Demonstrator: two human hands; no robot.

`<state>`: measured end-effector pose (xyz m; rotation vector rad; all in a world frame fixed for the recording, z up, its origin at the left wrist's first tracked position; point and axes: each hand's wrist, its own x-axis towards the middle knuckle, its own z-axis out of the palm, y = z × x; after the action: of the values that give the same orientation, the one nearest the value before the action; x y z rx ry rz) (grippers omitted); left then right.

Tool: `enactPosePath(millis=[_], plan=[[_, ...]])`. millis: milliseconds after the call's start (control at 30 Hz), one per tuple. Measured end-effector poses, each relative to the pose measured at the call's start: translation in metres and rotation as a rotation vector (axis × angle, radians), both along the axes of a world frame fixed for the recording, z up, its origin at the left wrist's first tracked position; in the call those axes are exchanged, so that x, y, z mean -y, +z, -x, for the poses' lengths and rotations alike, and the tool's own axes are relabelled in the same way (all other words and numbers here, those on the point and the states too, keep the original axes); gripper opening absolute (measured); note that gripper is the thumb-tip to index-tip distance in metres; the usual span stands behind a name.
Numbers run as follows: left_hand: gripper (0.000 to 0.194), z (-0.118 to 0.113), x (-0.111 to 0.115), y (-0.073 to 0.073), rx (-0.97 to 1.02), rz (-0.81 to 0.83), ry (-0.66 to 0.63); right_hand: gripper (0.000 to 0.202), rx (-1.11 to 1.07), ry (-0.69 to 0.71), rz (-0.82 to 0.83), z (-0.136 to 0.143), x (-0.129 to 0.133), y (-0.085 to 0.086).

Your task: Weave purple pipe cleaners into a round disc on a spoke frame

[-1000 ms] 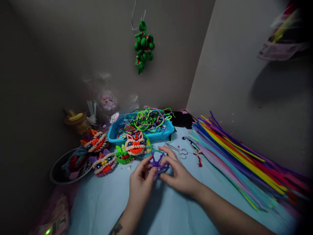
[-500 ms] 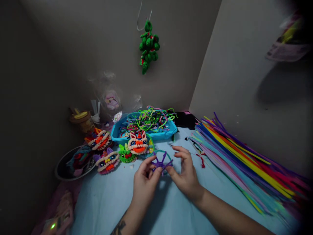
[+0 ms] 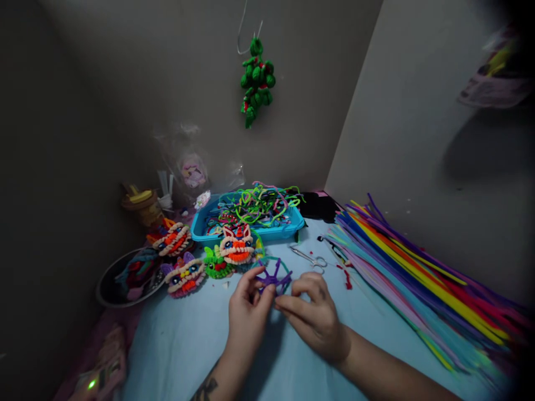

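the left hand [image 3: 249, 303] pinches the purple spoked piece [image 3: 271, 280] above the desk [image 3: 179, 340], seemingly steadying its middle. the right hand [image 3: 315, 312] has its fingers closed together at the near edge, apparently on one spoke.

Purple spokes [image 3: 271, 279] fuzzy; scissors [image 3: 311, 259] shiny metal; tray [image 3: 278, 232] plastic.

Head-worn; looks fwd & down over blue cloth [image 3: 188, 345], w/ L hand [image 3: 247, 312] & R hand [image 3: 316, 316] close, lower ctr; faces wall corner [image 3: 354, 94], upper R of frame.
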<state>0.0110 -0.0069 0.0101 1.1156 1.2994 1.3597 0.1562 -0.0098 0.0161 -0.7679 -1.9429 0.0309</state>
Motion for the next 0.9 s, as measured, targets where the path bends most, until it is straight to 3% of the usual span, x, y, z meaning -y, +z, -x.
enactPosePath(millis=[233,367,467,533,667,900], plan=[[0.038,0.001,0.001,-0.003,-0.097,-0.046,0.091,0.024,0.169,0.463,0.171,0.007,0.006,0.015],[0.040,0.003,-0.002,-0.003,-0.081,-0.022,0.090,0.014,0.114,0.559,0.229,0.005,0.006,0.018],[0.039,0.003,-0.003,-0.001,-0.054,-0.013,0.063,0.041,-0.120,0.470,0.311,-0.002,0.003,0.007],[0.039,0.001,-0.002,0.001,-0.043,-0.005,0.053,0.048,-0.283,0.299,0.412,-0.005,-0.002,-0.002],[0.038,-0.002,0.000,0.003,-0.015,0.006,0.026,0.013,-0.331,-0.115,0.407,-0.002,-0.010,-0.010],[0.037,-0.002,0.003,0.005,0.005,0.009,-0.009,0.010,-0.258,-0.166,0.379,0.006,-0.013,-0.005]])
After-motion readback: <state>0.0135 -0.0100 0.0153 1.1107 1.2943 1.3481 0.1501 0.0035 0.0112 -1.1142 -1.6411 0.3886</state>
